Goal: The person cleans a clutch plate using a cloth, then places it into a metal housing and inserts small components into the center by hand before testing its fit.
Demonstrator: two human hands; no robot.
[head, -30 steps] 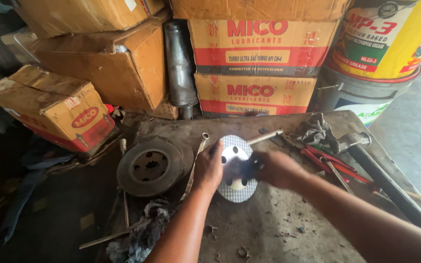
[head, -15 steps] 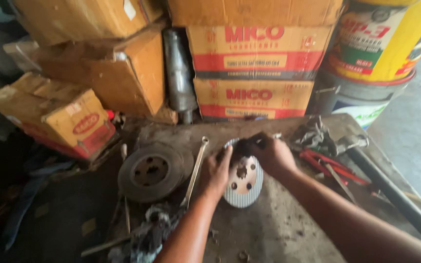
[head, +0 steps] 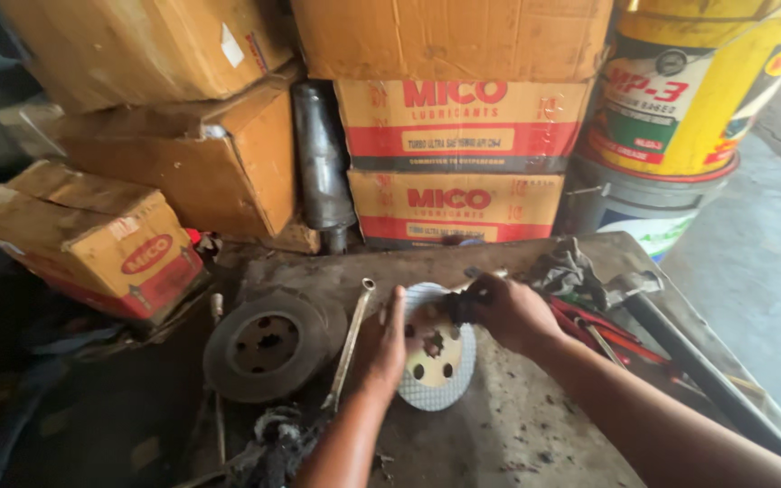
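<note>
Steadying the round, pale, hole-pierced metal clutch plate [head: 436, 361] flat on the grimy workbench [head: 517, 425], the left hand [head: 381, 348] presses open-palmed against its edge (bracing it) while the right hand [head: 503, 312] pinches a dark tool at its top.

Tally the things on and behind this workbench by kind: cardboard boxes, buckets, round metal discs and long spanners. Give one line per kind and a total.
Cardboard boxes: 6, for example the one at far left
Buckets: 2, a yellow one stacked on a grey one
Round metal discs: 2, a dark one and a pale one between the hands
Long spanners: 1
Total: 11
</note>
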